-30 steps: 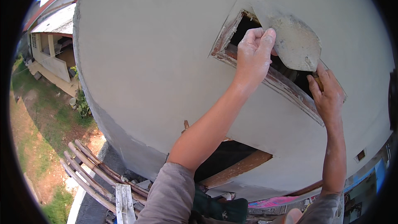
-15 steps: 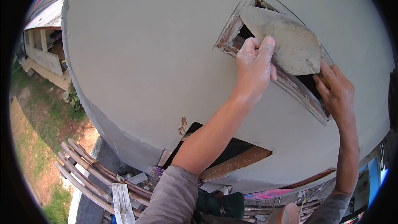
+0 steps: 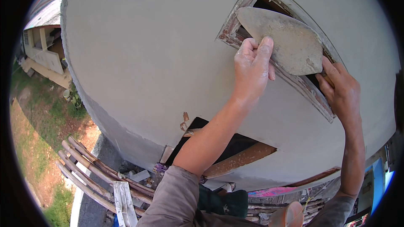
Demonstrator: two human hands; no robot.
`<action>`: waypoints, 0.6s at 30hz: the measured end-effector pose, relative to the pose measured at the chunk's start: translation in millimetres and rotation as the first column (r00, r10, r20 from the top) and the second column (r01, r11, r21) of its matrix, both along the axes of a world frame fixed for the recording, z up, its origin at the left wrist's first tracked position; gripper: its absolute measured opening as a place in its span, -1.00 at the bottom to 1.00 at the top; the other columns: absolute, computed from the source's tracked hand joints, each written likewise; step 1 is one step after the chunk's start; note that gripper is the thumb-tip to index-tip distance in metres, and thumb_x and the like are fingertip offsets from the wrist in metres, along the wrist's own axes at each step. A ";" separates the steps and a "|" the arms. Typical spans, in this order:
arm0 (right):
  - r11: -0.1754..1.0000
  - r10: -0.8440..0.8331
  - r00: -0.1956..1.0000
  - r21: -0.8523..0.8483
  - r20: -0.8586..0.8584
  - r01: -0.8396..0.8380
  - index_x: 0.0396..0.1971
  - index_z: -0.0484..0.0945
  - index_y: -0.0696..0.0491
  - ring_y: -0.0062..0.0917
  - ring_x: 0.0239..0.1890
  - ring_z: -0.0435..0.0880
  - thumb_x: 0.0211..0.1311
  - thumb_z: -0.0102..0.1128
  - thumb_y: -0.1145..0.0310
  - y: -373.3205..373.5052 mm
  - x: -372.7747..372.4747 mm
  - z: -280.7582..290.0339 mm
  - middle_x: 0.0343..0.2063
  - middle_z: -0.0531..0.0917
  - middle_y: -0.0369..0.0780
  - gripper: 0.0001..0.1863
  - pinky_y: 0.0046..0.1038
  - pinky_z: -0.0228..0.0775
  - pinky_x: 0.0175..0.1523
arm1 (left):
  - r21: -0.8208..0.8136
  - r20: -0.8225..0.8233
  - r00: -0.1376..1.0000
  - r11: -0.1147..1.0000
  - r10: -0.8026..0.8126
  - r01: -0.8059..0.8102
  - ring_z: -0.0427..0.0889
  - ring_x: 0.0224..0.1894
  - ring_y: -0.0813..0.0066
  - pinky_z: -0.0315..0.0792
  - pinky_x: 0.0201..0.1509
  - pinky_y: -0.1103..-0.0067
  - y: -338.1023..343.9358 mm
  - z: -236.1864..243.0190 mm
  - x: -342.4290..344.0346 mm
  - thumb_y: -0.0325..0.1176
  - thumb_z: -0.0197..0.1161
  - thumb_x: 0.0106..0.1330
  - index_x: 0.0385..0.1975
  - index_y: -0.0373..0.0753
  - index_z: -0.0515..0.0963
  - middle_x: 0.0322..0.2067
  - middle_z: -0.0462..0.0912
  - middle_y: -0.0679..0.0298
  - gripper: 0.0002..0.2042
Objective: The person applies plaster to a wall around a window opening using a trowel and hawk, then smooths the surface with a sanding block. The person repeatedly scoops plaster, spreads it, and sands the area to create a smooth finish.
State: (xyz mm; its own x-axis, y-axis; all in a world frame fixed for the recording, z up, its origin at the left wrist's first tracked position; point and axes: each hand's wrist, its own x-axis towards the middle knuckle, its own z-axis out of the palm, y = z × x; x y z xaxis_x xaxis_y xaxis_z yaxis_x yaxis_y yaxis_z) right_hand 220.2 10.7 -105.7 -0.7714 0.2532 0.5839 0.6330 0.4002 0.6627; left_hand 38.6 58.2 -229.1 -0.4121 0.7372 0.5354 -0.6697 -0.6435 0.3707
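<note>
A pointed trowel (image 3: 290, 40) with a grey, mortar-crusted blade lies across the front of a small framed opening (image 3: 227, 33) in the plastered wall. My right hand (image 3: 343, 85) is closed round its handle at the lower right, only a bit of which shows. My left hand (image 3: 254, 61) pinches the near edge of the blade, thumb on top and fingers mostly hidden beneath. The tip points to the upper left. Crusted plaster coats the wooden frame, and the blade covers part of its dark inside.
The smooth grey wall (image 3: 151, 59) spreads around the opening. Lower down is a second dark opening (image 3: 240, 149) with a brown wooden edge. Bamboo poles (image 3: 94, 170) and a whitish board (image 3: 124, 204) sit at the lower left, beyond them grass and a small building (image 3: 48, 52).
The trowel and my left hand have shifted slightly left. More of the dark opening shows above the blade. Both hands keep their hold.
</note>
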 end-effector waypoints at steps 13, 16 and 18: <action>0.998 -0.043 0.990 -0.043 0.133 0.049 0.04 0.64 -0.19 -0.56 -0.52 0.50 0.03 0.43 0.36 -1.6 -10.8 -8.5 -0.57 0.45 -0.33 -0.51 -0.43 0.40 -0.42 | -0.131 0.063 0.997 0.991 -0.032 0.040 0.42 -0.70 0.66 0.20 -0.62 0.69 -10.9 -34.2 1.1 -0.02 0.17 0.44 -0.38 -0.13 0.29 -0.62 0.41 0.38 -0.66; 0.998 -0.042 0.993 -0.052 0.107 0.048 0.04 0.65 -0.18 -0.56 -0.52 0.50 0.04 0.43 0.37 -3.6 -11.3 -8.2 -0.57 0.46 -0.33 -0.52 -0.43 0.39 -0.42 | -0.105 0.053 0.998 0.994 -0.028 0.033 0.42 -0.70 0.67 0.21 -0.62 0.70 -9.4 -34.0 2.1 -0.03 0.17 0.44 -0.39 -0.13 0.29 -0.61 0.42 0.38 -0.66; 0.995 -0.062 0.993 -0.070 0.100 0.069 0.04 0.65 -0.16 -0.55 -0.52 0.50 0.04 0.42 0.38 -6.2 -10.6 -8.5 -0.57 0.46 -0.33 -0.53 -0.43 0.39 -0.42 | -0.074 0.053 0.999 0.997 -0.011 0.015 0.42 -0.70 0.67 0.21 -0.62 0.70 -7.7 -34.0 2.3 -0.04 0.17 0.45 -0.39 -0.13 0.29 -0.61 0.42 0.38 -0.67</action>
